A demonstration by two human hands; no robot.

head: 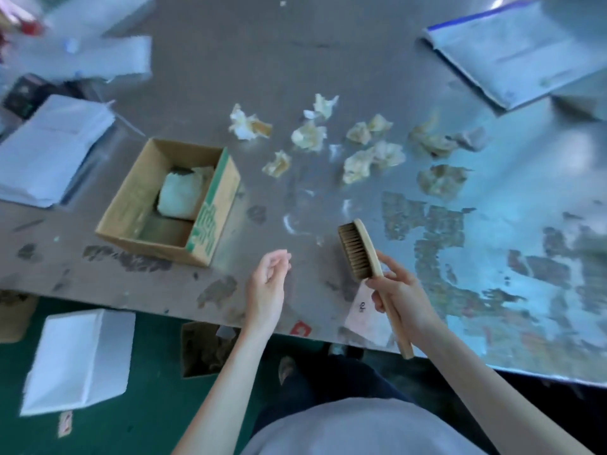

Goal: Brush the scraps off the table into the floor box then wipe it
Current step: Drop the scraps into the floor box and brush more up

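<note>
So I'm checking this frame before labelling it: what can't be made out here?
- Floor box, head view: the table edge and left forearm cover part of it; contents are a dark blur.
- Items at the far-left table corner: motion-blurred and cut by the frame.
- Label near the right hand, which holds the brush: print too small.
- Left hand: open, empty.

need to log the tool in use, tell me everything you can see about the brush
The brush is a long hand brush with a pale wooden back and handle and a block of tan bristles facing left. The right hand grips its handle, head raised over the table short of the crumpled scraps; its handle end overhangs the near edge.
</note>
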